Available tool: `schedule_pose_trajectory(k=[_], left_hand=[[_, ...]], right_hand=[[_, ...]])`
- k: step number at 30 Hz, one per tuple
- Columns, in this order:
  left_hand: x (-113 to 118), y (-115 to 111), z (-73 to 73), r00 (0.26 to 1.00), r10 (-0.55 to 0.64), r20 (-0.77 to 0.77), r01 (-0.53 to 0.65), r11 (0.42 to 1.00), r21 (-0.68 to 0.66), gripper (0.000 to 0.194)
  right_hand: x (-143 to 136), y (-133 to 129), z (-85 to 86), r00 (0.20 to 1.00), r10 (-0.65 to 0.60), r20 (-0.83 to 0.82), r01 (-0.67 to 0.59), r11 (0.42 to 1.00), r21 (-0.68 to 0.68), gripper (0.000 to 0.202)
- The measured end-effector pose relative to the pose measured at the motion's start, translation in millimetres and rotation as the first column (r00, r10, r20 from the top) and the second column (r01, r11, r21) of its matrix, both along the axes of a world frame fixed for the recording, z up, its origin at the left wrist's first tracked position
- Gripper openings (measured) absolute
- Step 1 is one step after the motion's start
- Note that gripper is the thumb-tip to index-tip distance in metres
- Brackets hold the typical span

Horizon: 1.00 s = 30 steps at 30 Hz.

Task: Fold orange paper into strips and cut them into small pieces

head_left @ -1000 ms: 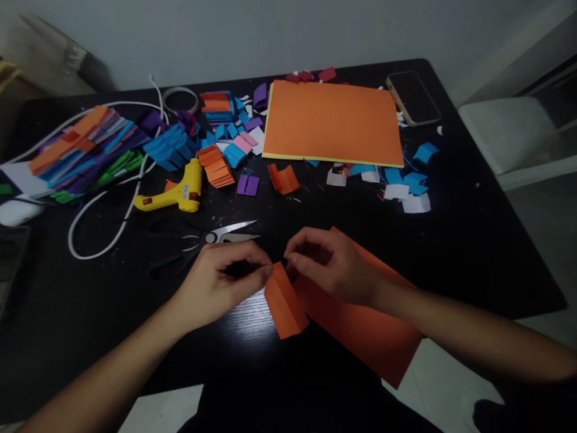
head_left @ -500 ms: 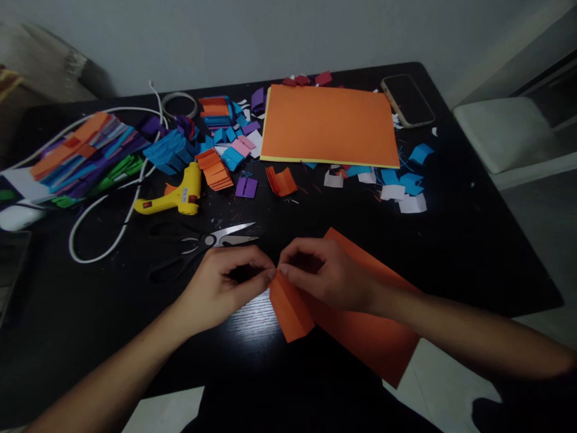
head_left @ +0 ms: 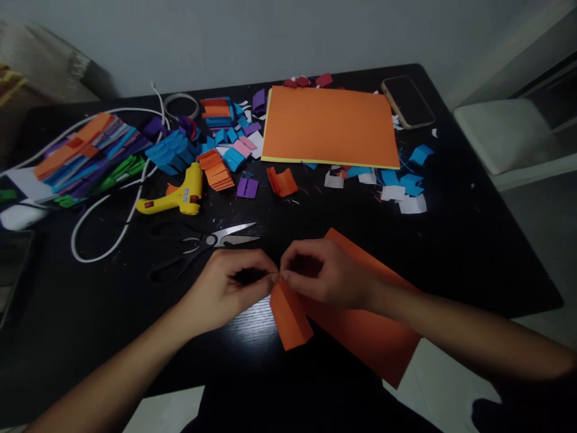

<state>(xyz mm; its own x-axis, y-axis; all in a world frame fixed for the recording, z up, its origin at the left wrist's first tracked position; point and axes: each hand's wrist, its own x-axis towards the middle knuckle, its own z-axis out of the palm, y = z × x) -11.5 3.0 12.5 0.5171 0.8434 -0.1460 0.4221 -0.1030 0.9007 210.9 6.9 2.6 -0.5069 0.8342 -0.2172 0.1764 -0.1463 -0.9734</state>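
Note:
Both hands pinch the upper end of a creased orange paper strip [head_left: 290,319], thumbs and forefingers almost meeting there. My left hand [head_left: 238,288] grips its left corner, and my right hand [head_left: 327,273] grips close beside it. The strip's lower end hangs toward me, with a fold running along its length. Under my right hand and forearm lies a larger orange sheet of paper [head_left: 374,343], partly covered by them. Black-handled scissors [head_left: 210,240] lie with blades apart just beyond my left hand.
A yellow glue gun [head_left: 180,198] rests left of centre beside a white cable [head_left: 74,240]. Folded paper bundles [head_left: 85,150] fill the back left. Stacked orange sheets [head_left: 331,126] lie at the back, a phone [head_left: 408,102] to their right. Paper scraps [head_left: 412,203] are scattered around the stack.
My hands and the pinched end of the strip have shifted very slightly toward me. The strip's lower end has dropped a little. Everything else looks the same.

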Motion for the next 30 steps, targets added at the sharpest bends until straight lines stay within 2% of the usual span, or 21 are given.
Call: schedule_pose_trajectory(k=[6, 10, 12, 16, 20, 26, 30], left_hand=[[-2, 4, 2.2, 0.998, -0.045, 0.035, 0.047, 0.996, -0.072, 0.013], [-8, 13, 5.3, 0.998, 0.04, 0.055, -0.039, 0.999, -0.026, 0.013], [-8, 15, 5.9, 0.997, 0.057, 0.054, -0.057, 0.998, -0.013, 0.013], [-5, 11, 3.6, 0.998, 0.039, 0.049, -0.037, 0.998, -0.043, 0.013], [-4, 7, 0.2, 0.998, 0.023, 0.051, -0.019, 0.998, -0.065, 0.014], [-4, 11, -1.7, 0.997, 0.053, 0.057, -0.052, 0.998, -0.018, 0.017], [-4, 13, -2.9, 0.996, 0.076, 0.048, -0.075, 0.997, -0.025, 0.016]], right_hand=[[8, 7, 1.0, 0.997, 0.067, 0.022, -0.067, 0.997, -0.026, 0.002], [15, 17, 0.1, 0.997, -0.069, -0.039, 0.068, 0.997, -0.029, 0.008], [13, 17, 0.0, 0.994, -0.094, -0.048, 0.091, 0.994, -0.057, 0.009], [5, 9, 0.6, 0.994, -0.06, -0.096, 0.047, 0.989, -0.137, 0.014], [1, 4, 0.2, 0.998, -0.026, -0.058, 0.02, 0.994, -0.103, 0.013], [2, 7, 0.0, 0.994, -0.092, -0.066, 0.085, 0.991, -0.101, 0.014], [1, 9, 2.4, 0.989, -0.119, -0.083, 0.105, 0.983, -0.152, 0.017]])
